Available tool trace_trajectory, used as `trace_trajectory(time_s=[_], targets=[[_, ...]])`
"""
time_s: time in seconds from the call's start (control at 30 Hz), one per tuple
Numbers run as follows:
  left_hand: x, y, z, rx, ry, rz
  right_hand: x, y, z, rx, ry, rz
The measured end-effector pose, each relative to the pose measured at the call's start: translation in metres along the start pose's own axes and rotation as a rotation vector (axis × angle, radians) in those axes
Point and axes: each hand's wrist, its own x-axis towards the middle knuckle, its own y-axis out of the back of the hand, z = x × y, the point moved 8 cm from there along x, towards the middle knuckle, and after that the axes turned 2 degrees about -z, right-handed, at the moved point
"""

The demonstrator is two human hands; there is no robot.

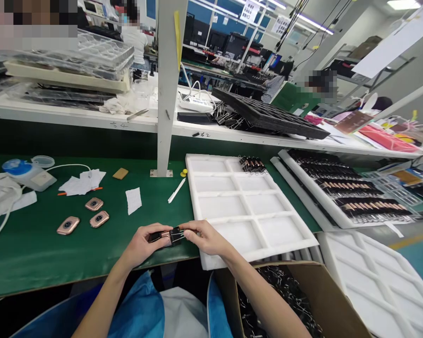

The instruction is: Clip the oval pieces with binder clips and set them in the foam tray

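Black binder clip (175, 235) pinched between both hands' fingers: left hand (144, 244) clamped one end, right hand (205, 237) other.

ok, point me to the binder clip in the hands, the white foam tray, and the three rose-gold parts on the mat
binder clip (175, 235), head view, on its black body between both hands.
white foam tray (232, 191), head view, on a rib between compartments.
rose-gold parts (99, 218), head view, on the nearest-right piece of the three.
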Motion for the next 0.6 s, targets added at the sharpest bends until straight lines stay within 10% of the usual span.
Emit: trace_trajectory(time_s=[0.47,0.6], targets=[[0.001,0.004,0.013,0.049,0.061,-0.008,0.008,-0.012,0.007,0.326,-0.185,-0.011],[-0.004,0.054,0.024,0.108,-0.033,0.333,0.011,0.024,0.021,0.543,-0.191,0.148]])
